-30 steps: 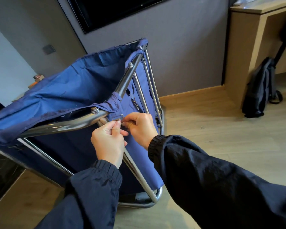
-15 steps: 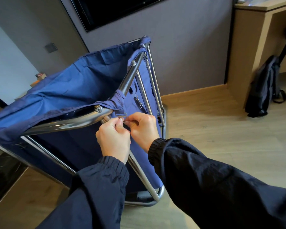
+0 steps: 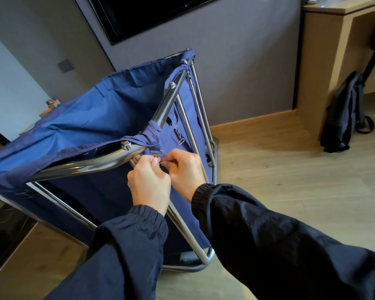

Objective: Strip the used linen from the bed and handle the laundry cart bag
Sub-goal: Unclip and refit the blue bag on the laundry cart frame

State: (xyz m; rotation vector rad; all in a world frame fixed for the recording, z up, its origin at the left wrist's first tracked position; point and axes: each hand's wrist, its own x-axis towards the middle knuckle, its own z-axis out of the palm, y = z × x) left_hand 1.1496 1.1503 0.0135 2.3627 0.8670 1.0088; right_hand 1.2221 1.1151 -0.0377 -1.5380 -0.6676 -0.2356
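Observation:
A blue laundry bag [image 3: 91,124] hangs in a chrome folding cart frame [image 3: 89,164] in front of me. One bag strap loops over the frame's top rail and ends in a small metal clip [image 3: 156,153]. My left hand [image 3: 148,180] and my right hand [image 3: 185,169] meet just under that rail, fingertips pinching the clip hardware between them. A second clip [image 3: 179,137] hangs loose on the bag's side farther back. No bed linen is in view.
A grey wall with a dark TV screen [image 3: 143,11] stands behind the cart. A wooden desk [image 3: 325,46] is at the right, with a black backpack [image 3: 344,113] leaning against it. Wood floor [image 3: 279,165] stretches to the right of the cart.
Both hands stayed at the strap clip under the rail, shifting slightly as the fingers work it. The clip ring now shows more plainly above my fingertips.

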